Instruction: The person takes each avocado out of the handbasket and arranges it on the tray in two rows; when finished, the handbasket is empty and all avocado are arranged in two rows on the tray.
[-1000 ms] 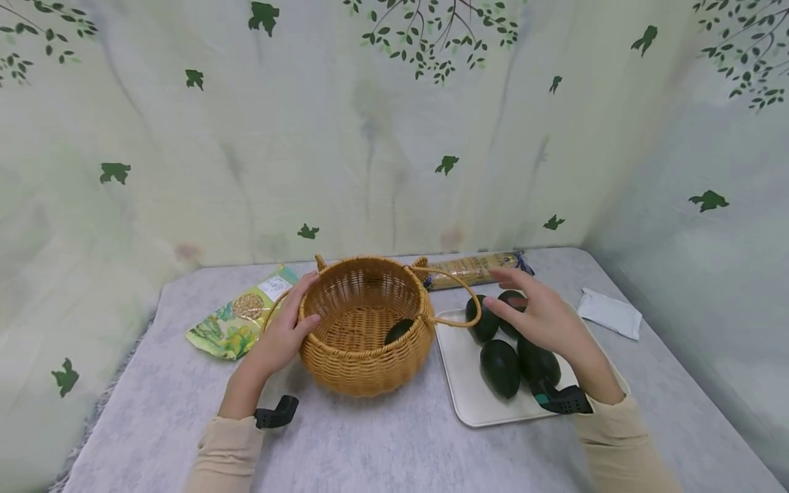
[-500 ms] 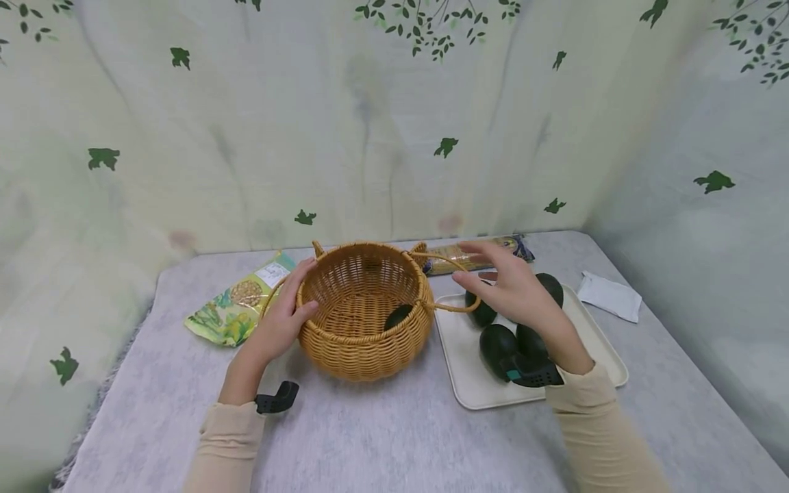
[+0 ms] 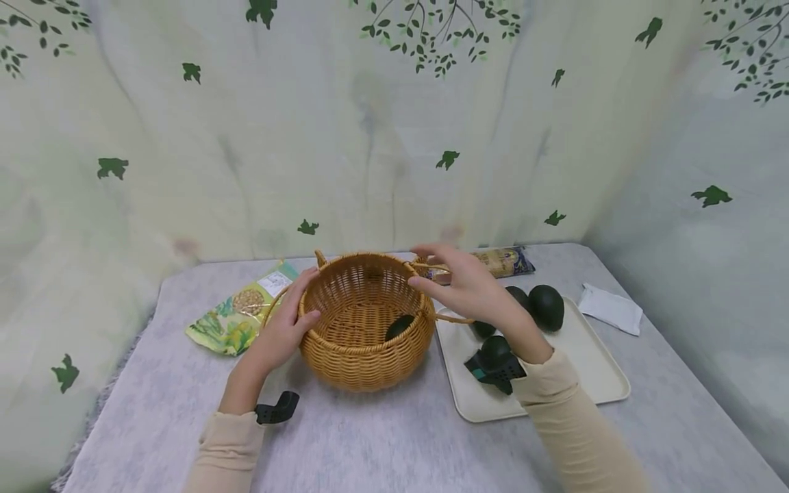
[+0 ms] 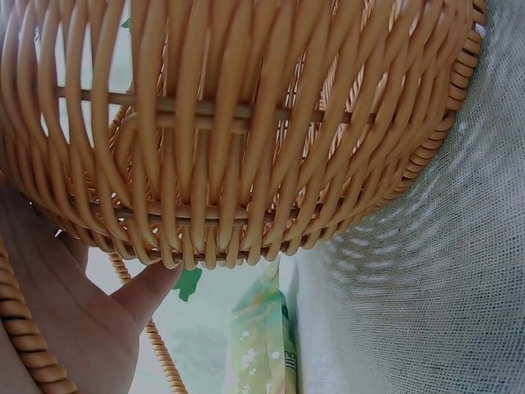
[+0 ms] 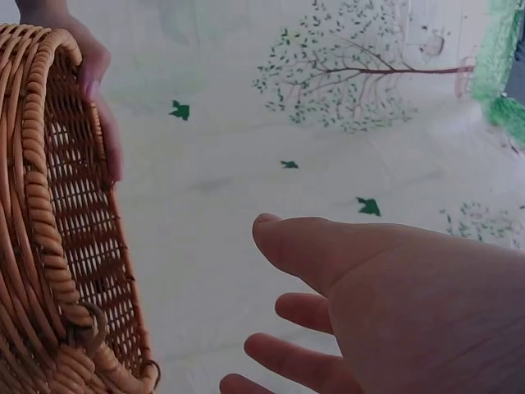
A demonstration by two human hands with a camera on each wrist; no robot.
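A round wicker basket (image 3: 364, 366) stands upright on the table, with one dark green avocado (image 3: 399, 327) inside at the right. My left hand (image 3: 280, 335) grips its left rim; the thumb and fingers also appear against the weave in the left wrist view. Beside the right rim hovers my right hand (image 3: 470, 289), above the right handle (image 3: 455, 320), holding nothing. Its fingers are spread and relaxed, apart from the basket in the right wrist view. Several avocados (image 3: 546, 308) lie on a cream tray (image 3: 594, 373), partly hidden by my right forearm.
Behind the basket's left side lies a green and yellow food bag (image 3: 243, 305). A long pack of what looks like pasta (image 3: 505, 261) is at the back right. A white packet (image 3: 610, 309) sits right of the tray. A printed curtain (image 3: 370, 150) hangs behind the table.
My right hand has moved left from above the tray's avocados to the basket's right rim. The left hand keeps its place on the basket, which has not visibly shifted.
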